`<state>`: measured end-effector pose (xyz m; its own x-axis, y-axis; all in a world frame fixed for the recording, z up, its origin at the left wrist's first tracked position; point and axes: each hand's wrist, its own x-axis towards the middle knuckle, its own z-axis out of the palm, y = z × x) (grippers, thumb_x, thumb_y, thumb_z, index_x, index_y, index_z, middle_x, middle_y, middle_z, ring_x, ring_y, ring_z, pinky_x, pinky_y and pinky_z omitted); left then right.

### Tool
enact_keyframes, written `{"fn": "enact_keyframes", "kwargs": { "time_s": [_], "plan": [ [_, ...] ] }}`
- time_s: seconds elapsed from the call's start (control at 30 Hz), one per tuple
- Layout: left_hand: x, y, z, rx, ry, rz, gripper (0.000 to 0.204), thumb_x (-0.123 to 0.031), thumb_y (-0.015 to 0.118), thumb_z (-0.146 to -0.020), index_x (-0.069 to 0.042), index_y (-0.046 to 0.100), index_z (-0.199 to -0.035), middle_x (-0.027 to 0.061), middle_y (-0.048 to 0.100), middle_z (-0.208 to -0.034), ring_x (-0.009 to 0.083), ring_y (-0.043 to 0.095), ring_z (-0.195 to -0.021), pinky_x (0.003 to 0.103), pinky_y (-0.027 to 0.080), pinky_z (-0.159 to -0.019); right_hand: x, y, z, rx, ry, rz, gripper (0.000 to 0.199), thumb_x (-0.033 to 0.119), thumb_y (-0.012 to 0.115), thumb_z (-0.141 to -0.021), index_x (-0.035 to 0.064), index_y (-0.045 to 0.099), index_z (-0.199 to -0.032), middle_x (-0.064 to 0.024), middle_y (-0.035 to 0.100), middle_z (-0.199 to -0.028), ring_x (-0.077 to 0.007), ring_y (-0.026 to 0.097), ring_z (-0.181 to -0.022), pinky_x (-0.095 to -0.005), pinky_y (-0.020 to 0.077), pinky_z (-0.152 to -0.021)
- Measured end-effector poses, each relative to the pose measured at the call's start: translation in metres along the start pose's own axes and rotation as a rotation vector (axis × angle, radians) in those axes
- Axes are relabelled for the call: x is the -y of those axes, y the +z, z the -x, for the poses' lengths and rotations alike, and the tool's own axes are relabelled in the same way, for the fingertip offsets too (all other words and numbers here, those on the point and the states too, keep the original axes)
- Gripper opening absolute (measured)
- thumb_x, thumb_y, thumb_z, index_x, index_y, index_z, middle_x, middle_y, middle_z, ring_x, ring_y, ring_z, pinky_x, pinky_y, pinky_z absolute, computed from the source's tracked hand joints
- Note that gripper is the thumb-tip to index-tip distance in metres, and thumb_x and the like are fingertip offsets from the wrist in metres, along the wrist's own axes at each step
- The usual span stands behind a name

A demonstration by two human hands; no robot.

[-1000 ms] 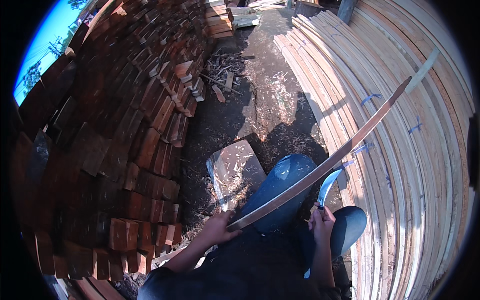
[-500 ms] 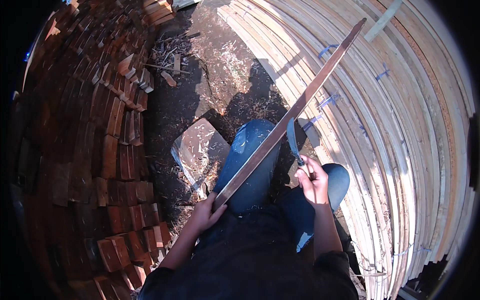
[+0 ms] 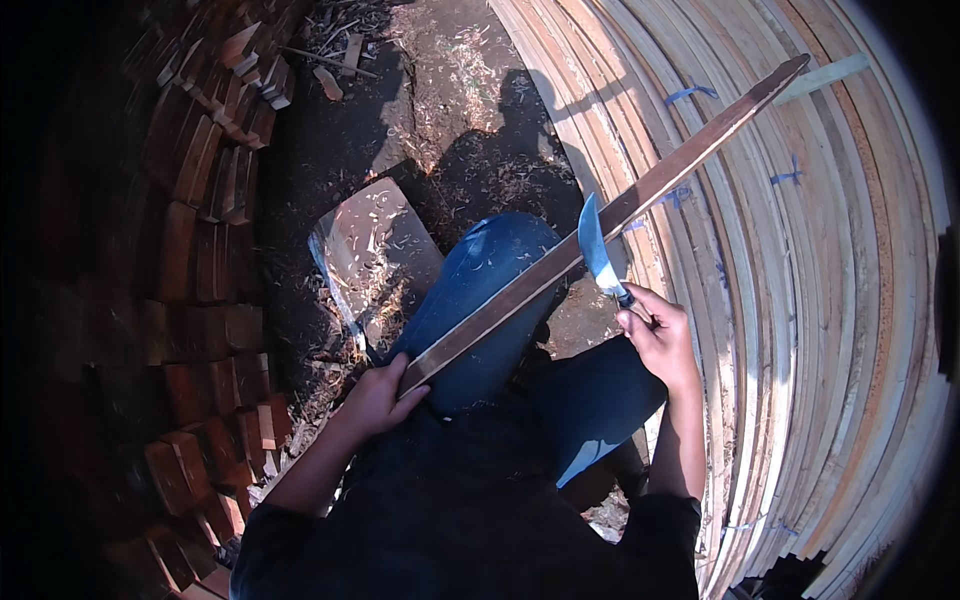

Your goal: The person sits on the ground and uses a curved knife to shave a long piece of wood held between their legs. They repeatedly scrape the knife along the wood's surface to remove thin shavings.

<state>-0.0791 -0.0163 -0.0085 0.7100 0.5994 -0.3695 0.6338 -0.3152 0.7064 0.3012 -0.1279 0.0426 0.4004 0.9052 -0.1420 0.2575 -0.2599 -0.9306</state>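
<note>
A long brown wooden strip (image 3: 512, 303) slants from my lap up to the far right, lying over my raised knee. My left hand (image 3: 379, 397) is closed round its near end. In my right hand (image 3: 658, 338) is a curved knife (image 3: 595, 247), held by the handle, most of which the fingers cover. Its broad blade points away from me and overlaps the strip's edge in the picture; whether blade and wood touch, I cannot tell. The strip's far end reaches over stacked pale planks.
Stacks of short reddish-brown blocks (image 3: 200, 160) rise on the left. Long pale planks (image 3: 760, 300), some tied with blue strips, fill the right. A flat board (image 3: 375, 240) strewn with shavings lies beyond my left knee. Wood scraps (image 3: 345, 60) litter the dark ground.
The strip's far end has swung right and down. My right hand with the knife has moved slightly right, and the blade now shows broader. My left hand keeps its grip; the whole view has shifted.
</note>
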Motion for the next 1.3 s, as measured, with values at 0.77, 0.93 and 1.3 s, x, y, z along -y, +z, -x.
{"fn": "enact_keyframes", "kwargs": {
  "time_s": [0.77,0.93,1.3],
  "plan": [
    [0.006,-0.004,-0.014,0.113,-0.015,0.059,0.038,-0.031,0.069,-0.084,-0.002,0.049,-0.096,0.0213,0.060,-0.069,0.0413,0.063,-0.067,0.044,0.051,-0.061,0.010,-0.004,0.008,0.179,0.042,0.417,0.034,0.011,0.070,-0.087,-0.0006,0.063,-0.118,-0.0160,0.070,-0.086,-0.0143,0.065,-0.072,-0.0268,0.0501,-0.062],
    [0.008,-0.003,-0.016,0.095,0.008,0.105,0.038,-0.031,0.069,-0.084,-0.001,0.049,-0.096,0.0210,0.060,-0.070,0.0414,0.063,-0.068,0.044,0.051,-0.062,0.020,-0.010,-0.007,-0.090,0.000,0.034,0.032,0.013,0.068,-0.090,-0.0014,0.063,-0.118,-0.0084,0.062,-0.072,-0.0106,0.057,-0.061,-0.0252,0.0462,-0.055],
    [0.008,-0.002,-0.013,0.081,0.018,0.104,0.037,-0.030,0.070,-0.082,-0.001,0.050,-0.094,0.0208,0.060,-0.070,0.0406,0.064,-0.068,0.044,0.050,-0.061,0.006,-0.007,-0.012,0.358,-0.330,0.571,0.032,0.012,0.069,-0.088,0.0024,0.065,-0.118,-0.0109,0.062,-0.070,-0.0146,0.057,-0.056,-0.0272,0.0442,-0.053]
  ]
}}
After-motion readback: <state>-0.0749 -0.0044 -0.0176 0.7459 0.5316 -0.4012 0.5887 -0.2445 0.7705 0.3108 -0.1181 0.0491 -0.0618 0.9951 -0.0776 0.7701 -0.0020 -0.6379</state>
